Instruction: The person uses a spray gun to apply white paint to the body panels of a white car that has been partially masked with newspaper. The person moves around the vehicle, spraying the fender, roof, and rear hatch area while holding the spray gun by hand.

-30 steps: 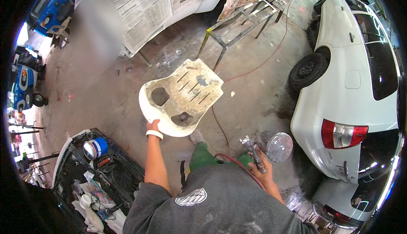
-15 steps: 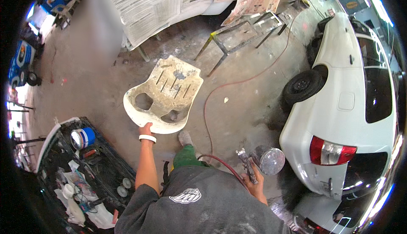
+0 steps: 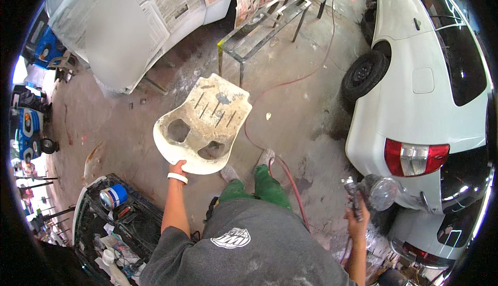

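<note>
While the left grip (image 3: 178, 169) stays closed on the near rim of the plastic chair (image 3: 203, 128), the right grip, (image 3: 358, 219) fingers wrapped round a spray gun (image 3: 354, 195) with a dusty cup (image 3: 381, 192), has swung farther out to the chair's right. The chair hangs in front of the person's dark shirt (image 3: 280, 247), so the gun now seems too far off to act on it. A red hose (image 3: 293, 182) runs beside the chair; well to its right stands a white car (image 3: 410, 122), and beyond it a metal frame (image 3: 254, 48).
</note>
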The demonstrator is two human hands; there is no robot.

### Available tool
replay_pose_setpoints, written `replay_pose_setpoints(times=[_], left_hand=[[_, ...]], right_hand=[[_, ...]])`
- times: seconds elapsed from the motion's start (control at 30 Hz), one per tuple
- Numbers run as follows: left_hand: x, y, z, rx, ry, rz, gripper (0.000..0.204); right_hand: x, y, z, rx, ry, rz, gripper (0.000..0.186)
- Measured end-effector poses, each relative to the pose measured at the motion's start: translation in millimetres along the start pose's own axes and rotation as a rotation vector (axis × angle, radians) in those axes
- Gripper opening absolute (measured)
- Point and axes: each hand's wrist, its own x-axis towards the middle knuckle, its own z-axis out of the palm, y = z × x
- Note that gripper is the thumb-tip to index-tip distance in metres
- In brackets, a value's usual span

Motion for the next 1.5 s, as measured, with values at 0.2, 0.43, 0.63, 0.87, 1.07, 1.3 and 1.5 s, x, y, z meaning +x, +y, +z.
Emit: replay_pose_setpoints(times=[0.2, 0.43, 0.63, 0.87, 1.07, 1.3, 1.5], left_hand=[[57, 14, -2, 0.209, 0.041, -0.175, 0.063], [75, 27, 54, 0.653, 0.531, -0.04, 0.085], [46, 45, 81, 0.703, 0.494, -0.215, 0.089], [50, 44, 55, 0.671, 0.433, -0.254, 0.079], [32, 56, 55, 0.535, 0.433, -0.261, 0.065], [30, 90, 105, 1.063, 0.339, -0.797, 0.072], [111, 169, 186, 1.07, -0.054, -0.86, 0.076]], right_hand=[[110, -48, -121, -0.08, -0.129, -0.015, 0.057], [191, -111, -144, -0.093, -0.347, -0.071, 0.056], [236, -139, -81, -0.131, -0.541, -0.39, 0.052], [286, -160, 33, 0.105, -0.794, -0.174, 0.051], [375, -193, 130, 0.319, -0.951, -0.158, 0.052], [397, -354, 147, 0.112, -0.759, -0.19, 0.049], [383, -485, 97, 0.136, -0.657, 0.066, 0.049]])
